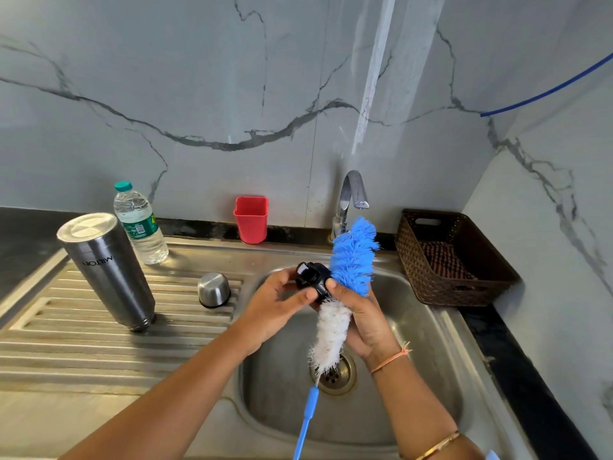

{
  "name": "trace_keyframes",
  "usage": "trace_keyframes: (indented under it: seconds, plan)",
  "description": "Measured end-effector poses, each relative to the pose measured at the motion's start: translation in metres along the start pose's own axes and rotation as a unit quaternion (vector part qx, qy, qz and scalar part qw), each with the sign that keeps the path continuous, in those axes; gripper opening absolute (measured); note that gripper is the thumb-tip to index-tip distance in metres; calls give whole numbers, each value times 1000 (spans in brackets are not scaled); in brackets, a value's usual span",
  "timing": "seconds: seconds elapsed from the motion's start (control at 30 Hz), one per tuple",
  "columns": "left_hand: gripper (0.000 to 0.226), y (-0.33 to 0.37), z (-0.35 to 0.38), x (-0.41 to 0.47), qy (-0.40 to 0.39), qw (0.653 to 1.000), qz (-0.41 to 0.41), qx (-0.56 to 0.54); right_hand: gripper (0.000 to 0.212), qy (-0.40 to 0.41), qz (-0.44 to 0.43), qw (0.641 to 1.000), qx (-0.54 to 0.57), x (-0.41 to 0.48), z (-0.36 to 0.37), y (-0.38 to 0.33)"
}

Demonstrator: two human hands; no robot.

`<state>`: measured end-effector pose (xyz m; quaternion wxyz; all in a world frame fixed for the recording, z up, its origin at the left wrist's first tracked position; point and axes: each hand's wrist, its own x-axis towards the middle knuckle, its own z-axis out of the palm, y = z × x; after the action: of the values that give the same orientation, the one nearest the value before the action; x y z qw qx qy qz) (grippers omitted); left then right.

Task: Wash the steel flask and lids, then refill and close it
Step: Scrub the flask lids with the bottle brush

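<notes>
Hidden or cut off: the bottle brush (351,257) handle runs out of view at the near edge. The underside of the black stopper lid (311,278) is covered by fingers. The right palm lies behind the bristles. The checked cloth (444,260) in the brown basket (411,260) is partly screened by the basket wall.

Grip:
- Left hand (275,303): fingers and thumb curled round the black stopper lid, holding it over the far left of the sink (431,327) basin.
- Right hand (365,317): curled round the bottle brush where the blue bristles meet the white ones. The thumb tip touches the lid's right edge, and the blue bristles lie against the lid.

Task items:
- Steel flask (106,270): stands mouth down on the left drainboard (66,343), its logo reading upside down.
- Steel cup lid (214,289): inverted on the drainboard, between the flask and the basin.

Other:
- Plastic water bottle (141,224): capped, just behind the flask.
- Red holder (251,219): against the far wall.
- Tap (353,194): behind the brush tip.
- Brown basket: to the right of the sink.
</notes>
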<state>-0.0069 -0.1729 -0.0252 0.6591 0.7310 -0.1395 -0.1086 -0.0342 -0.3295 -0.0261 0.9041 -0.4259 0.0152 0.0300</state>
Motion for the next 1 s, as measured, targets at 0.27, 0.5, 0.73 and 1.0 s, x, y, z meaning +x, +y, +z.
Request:
trace_keyframes:
  seconds: [0.27, 0.5, 0.73, 1.0]
  plan:
    - [48, -1, -1, 3, 98, 993, 28, -54, 75, 17, 37, 999, -26, 10, 2, -1]
    - [57, -12, -28, 13, 176, 981, 9, -78, 63, 81, -34, 924, -373, 17, 8, -42]
    - [57, -21, -36, 21, 180, 970, 4, -161, 74, -26, -60, 618, -784, -4, 30, -41]
    - [58, -23, -29, 21, 180, 981, 51, -57, 53, -17, -88, 546, -833, -5, 42, -22]
